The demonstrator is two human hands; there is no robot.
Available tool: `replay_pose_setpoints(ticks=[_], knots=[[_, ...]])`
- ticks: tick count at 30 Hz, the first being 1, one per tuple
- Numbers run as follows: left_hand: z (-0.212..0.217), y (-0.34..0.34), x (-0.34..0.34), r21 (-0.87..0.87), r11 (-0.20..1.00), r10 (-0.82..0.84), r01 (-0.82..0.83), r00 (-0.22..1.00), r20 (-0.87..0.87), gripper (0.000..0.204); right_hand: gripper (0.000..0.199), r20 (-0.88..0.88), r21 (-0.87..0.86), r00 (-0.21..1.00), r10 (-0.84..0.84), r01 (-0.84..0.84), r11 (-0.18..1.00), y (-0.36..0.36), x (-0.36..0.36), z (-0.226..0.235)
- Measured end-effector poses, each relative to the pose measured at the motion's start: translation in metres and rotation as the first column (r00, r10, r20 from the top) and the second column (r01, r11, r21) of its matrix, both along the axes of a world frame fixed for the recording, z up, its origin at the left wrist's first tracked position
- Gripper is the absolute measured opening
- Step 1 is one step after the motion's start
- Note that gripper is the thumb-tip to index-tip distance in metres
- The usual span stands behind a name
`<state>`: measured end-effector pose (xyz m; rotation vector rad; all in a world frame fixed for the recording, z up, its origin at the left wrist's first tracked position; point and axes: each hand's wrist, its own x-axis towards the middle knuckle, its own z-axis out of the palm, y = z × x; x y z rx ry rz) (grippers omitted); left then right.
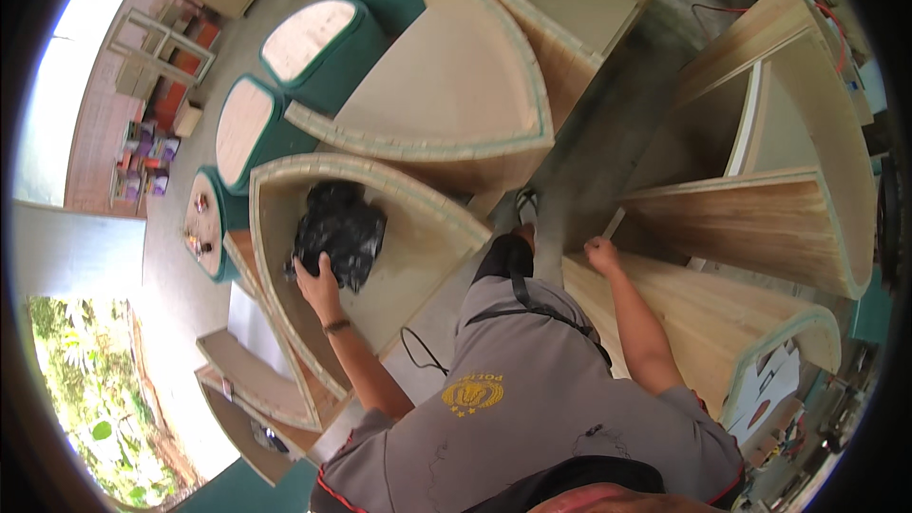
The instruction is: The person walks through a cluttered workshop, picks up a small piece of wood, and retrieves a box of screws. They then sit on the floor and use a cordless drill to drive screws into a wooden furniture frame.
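Fingers of our left hand (323,287) are resting on the bag (342,233), though we cannot tell whether they are gripping it; those of our right hand (600,255) are clasping what is looking like a strip (616,222). Just beyond the case (418,242), we are seeing a bigger shell (442,85) lying. Right of the case, a panel (684,313) is sitting near our right hand. Green boxes (309,38) are lining the case's far left. Our black bag is lying inside the case, and the strip is pointing up, well right of the case.
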<state>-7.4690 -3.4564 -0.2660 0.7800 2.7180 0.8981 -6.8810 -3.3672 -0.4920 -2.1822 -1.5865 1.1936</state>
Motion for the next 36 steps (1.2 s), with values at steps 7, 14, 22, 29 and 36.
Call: replay_pose_setpoints(ticks=[7, 14, 22, 29, 36], knots=[[0.008, 0.130, 0.111, -0.039, 0.997, 0.057, -0.059, 0.996, -0.074, 0.073, 0.030, 0.078, -0.180, 0.997, -0.004, 0.018, 0.984, 0.076, 0.057, 0.007], [0.083, 0.256, 0.233, 0.079, 0.924, -0.346, 0.375, 0.905, -0.250, 0.063, 0.032, 0.125, -0.218, 0.982, -0.138, 0.163, 0.962, 0.143, 0.106, 0.056], [0.092, 0.360, 0.360, 0.297, 0.709, -0.692, 0.640, 0.712, 0.119, 0.042, 0.030, 0.060, -0.349, 0.968, -0.242, 0.248, 0.904, 0.230, 0.162, 0.053], [0.091, 0.476, 0.475, 0.335, 0.638, -0.756, 0.694, 0.648, 0.096, 0.037, 0.024, 0.052, -0.359, 0.965, -0.256, 0.257, 0.897, 0.363, 0.248, 0.036], [0.087, 0.612, 0.614, 0.298, 0.560, -0.828, 0.773, 0.535, 0.169, 0.038, 0.031, 0.111, -0.174, 0.991, -0.069, 0.088, 0.981, 0.515, 0.360, 0.036]])
